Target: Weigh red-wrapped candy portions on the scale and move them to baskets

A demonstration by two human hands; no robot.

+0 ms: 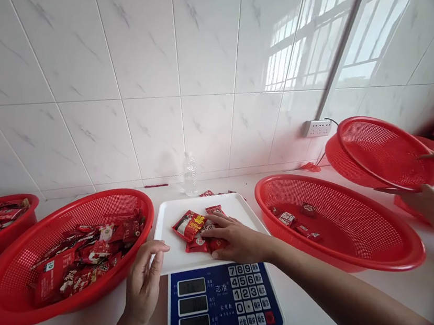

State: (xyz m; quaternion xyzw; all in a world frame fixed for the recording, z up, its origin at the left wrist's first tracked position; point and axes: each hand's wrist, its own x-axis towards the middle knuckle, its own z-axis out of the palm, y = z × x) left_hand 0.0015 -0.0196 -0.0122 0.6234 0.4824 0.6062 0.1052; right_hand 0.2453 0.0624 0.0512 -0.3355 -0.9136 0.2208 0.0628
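Observation:
A digital scale [223,305] with a blue keypad panel stands on the white table, and its white tray [169,214] bears several red snack packets [190,225]. My right hand [233,237] lies over these packets with its fingers spread, touching them; its palm side is hidden. My left hand [146,275] is raised beside the tray's front left corner, fingers curved and apart from the thumb, with nothing in it. Left of it, a red basket [11,258] holds many packets. Right of the tray, another red basket [380,251] has several packets at its bottom.
Another person's hands [431,202] hold a tilted red basket [343,162] at the right. A clear bottle [189,175] stands behind the tray near the tiled wall. A further full basket [28,218] is at the far left, and a socket strip [317,128] is on the wall.

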